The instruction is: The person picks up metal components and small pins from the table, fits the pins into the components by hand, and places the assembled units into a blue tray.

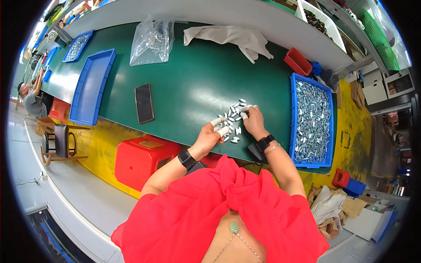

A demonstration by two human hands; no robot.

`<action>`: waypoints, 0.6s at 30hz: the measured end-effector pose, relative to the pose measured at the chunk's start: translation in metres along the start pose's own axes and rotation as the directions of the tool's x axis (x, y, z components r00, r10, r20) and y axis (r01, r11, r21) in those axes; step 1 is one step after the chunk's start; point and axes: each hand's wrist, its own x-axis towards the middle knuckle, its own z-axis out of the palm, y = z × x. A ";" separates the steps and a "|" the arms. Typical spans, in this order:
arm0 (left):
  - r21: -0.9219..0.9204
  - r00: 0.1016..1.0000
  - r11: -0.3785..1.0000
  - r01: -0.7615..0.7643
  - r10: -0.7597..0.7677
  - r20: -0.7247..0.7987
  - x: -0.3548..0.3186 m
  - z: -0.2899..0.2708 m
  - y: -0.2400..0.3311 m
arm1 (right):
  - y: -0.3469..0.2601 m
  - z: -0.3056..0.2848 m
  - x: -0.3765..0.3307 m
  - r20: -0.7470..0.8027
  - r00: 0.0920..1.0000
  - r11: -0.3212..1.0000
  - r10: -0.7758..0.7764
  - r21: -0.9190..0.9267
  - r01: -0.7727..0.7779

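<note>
Fingers (222,131) with white coverings on their tips work at a loose pile of small, shiny metal pieces (232,115) on a green table (188,96), close to its near edge and right of its middle. On the left hand (210,135), thumb and forefinger stand slightly parted at the pile's left side; on the right hand (255,122), thumb and forefinger curl close together at its upper right. Whether either hand pinches a piece cannot be told from this view. Black bands (187,159) circle both wrists.

Along the table's right edge, a blue tray (293,116) holds a thick layer of similar shiny pieces. A red bin (298,62) lies tilted by the far right corner. A crumpled white cloth (234,36) stretches along the far edge, with a clear plastic bag (152,44) to its left. Nearer the near edge, left of the hands, lies a dark phone (144,104). Farther left, a bare blue tray (92,87) reaches the near edge.

Below that edge, a red stool (137,160) stands on the yellow floor (98,151). Another person (34,101) is at the table's left end.
</note>
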 end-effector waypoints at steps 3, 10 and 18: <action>-0.015 0.998 1.000 0.003 -0.002 0.056 0.006 -0.001 0.001 | -0.032 -0.012 -0.019 0.098 0.990 0.877 0.104 0.460 -0.138; -0.112 0.932 0.994 -0.001 0.042 0.361 0.016 0.015 -0.008 | -0.085 -0.063 -0.053 0.150 0.972 0.524 0.180 0.822 -0.224; -0.169 0.925 0.985 0.038 0.030 0.378 0.007 0.050 -0.023 | -0.047 -0.088 -0.077 0.035 0.998 0.802 0.044 0.594 -0.057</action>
